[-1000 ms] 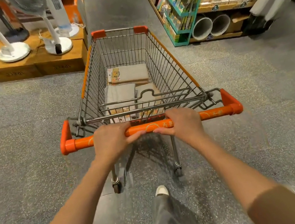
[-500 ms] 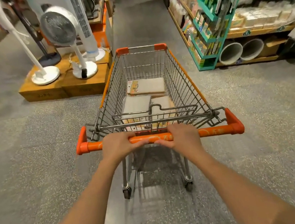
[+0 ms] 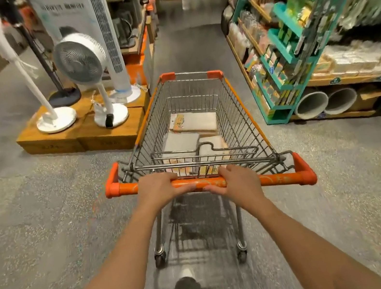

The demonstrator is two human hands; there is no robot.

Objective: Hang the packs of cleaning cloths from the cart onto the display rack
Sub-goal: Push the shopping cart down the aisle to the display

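Observation:
A wire shopping cart [image 3: 242, 114] with an orange handle [image 3: 279, 178] stands in the aisle in front of me. Flat grey packs of cleaning cloths [image 3: 196, 123] lie on its floor, one at the far end and two nearer the handle. My left hand [image 3: 159, 188] and my right hand [image 3: 238, 184] both grip the handle near its middle, fingers curled over the bar. A teal display rack [image 3: 281, 57] full of small goods stands to the right of the cart.
White fans [image 3: 82, 61] stand on wooden boxes [image 3: 81, 138] to the left of the cart. Low shelves with rolled mats [image 3: 312, 105] run along the right. The grey aisle floor [image 3: 191, 37] continues ahead between both sides. My shoe [image 3: 186, 272] shows below the cart.
The cart has rolled forward along the aisle and the view has lifted, so the fans and the teal rack are nearer and larger. Both hands keep their grip on the handle.

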